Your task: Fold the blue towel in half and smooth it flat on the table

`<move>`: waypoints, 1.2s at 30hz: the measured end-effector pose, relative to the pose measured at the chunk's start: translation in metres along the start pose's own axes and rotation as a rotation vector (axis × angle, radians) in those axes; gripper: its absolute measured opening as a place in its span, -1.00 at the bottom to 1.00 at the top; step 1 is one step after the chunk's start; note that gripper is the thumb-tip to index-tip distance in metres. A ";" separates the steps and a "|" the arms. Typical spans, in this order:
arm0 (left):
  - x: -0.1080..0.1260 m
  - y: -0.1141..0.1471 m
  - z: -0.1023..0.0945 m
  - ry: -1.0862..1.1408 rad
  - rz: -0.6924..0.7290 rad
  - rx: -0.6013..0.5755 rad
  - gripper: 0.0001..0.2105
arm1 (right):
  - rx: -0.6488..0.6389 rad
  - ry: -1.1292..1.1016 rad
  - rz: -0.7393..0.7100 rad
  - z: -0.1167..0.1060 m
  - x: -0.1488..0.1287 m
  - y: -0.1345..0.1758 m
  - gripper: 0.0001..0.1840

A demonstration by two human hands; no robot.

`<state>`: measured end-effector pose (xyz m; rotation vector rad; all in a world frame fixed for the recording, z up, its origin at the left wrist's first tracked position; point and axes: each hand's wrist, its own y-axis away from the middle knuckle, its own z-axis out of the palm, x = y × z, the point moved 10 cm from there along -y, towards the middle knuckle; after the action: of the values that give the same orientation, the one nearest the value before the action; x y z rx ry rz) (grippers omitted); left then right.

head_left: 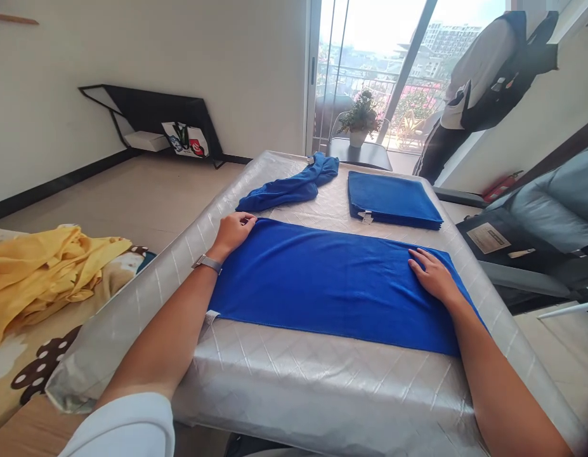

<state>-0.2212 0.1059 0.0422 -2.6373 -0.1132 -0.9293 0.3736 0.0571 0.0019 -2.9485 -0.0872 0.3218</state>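
A blue towel (pixel 332 279) is spread flat across the near part of a table with a silvery quilted cover (pixel 322 374). My left hand (pixel 234 231) pinches the towel's far left corner between thumb and fingers. On the right end of the same towel rests my right hand (pixel 432 274), palm down with its fingers apart. A small white tag (pixel 210 316) shows at the near left corner. Beyond lie a crumpled blue towel (pixel 288 187) and, to its right, a stack of folded blue towels (pixel 393 198) with a tag on its front edge.
Yellow cloth (pixel 46 273) lies heaped on a patterned cover at the left. A potted plant (pixel 359 120) stands on a chair (pixel 370 155) by the glass door. A person (pixel 493 76) with dark clothing is at the back right, near a grey cushioned seat (pixel 550 203).
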 end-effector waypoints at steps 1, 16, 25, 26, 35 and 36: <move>0.000 0.000 0.000 -0.015 0.016 0.005 -0.75 | 0.004 0.006 0.017 -0.001 0.006 0.000 -0.40; -0.006 0.001 0.000 -0.402 0.101 0.076 -0.60 | -0.021 0.022 0.155 -0.007 0.036 0.003 -0.35; 0.047 0.027 0.052 -0.439 0.261 -0.208 -0.51 | -0.022 0.027 0.176 -0.004 0.039 0.003 -0.33; 0.039 0.027 0.059 -0.441 0.239 -0.257 -0.48 | -0.019 0.028 0.172 -0.004 0.040 0.003 -0.33; -0.006 0.018 0.063 -0.432 0.098 -0.385 -0.36 | -0.043 0.065 0.177 0.001 0.043 0.003 -0.28; -0.006 0.018 0.062 -0.435 0.085 -0.378 -0.36 | -0.041 0.065 0.181 0.000 0.043 0.003 -0.28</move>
<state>-0.1857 0.1105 -0.0113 -3.1290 0.0786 -0.3610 0.4152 0.0577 -0.0078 -3.0102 0.1848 0.2513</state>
